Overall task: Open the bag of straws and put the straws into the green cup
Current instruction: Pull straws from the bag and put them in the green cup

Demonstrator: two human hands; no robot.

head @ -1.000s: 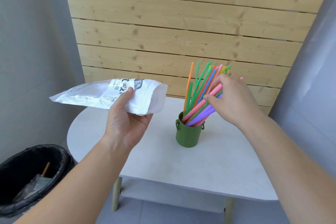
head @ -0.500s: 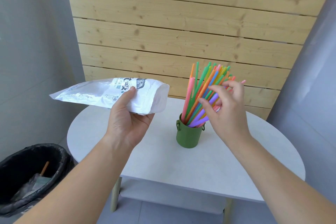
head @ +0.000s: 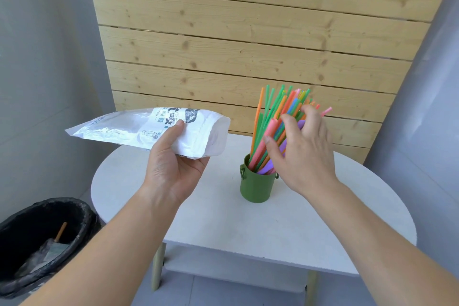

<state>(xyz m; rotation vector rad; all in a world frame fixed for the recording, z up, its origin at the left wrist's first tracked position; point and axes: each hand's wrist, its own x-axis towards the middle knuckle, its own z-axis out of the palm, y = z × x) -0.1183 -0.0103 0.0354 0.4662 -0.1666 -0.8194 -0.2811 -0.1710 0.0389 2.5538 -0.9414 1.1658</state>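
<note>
A green cup point(head: 257, 186) stands on the white round table point(head: 223, 216), packed with several coloured straws point(head: 270, 117) that lean up and to the right. My right hand point(head: 301, 149) is against the bundle from the right, fingers spread and curled loosely around the straws; whether it grips them is unclear. My left hand point(head: 173, 166) holds the white and clear straw bag point(head: 139, 131) level in the air, left of the cup, with its open mouth facing the straws. The bag looks flat and empty.
A black-lined bin point(head: 37, 238) with some rubbish stands on the floor at the lower left. A wooden slat wall point(head: 236, 40) rises right behind the table. Grey walls close in on both sides. A lower shelf point(head: 231, 263) sits under the tabletop.
My right hand has loosened from a closed grasp on the straws to spread fingers. The straws now stand more upright in the cup. The bag has stayed where it was.
</note>
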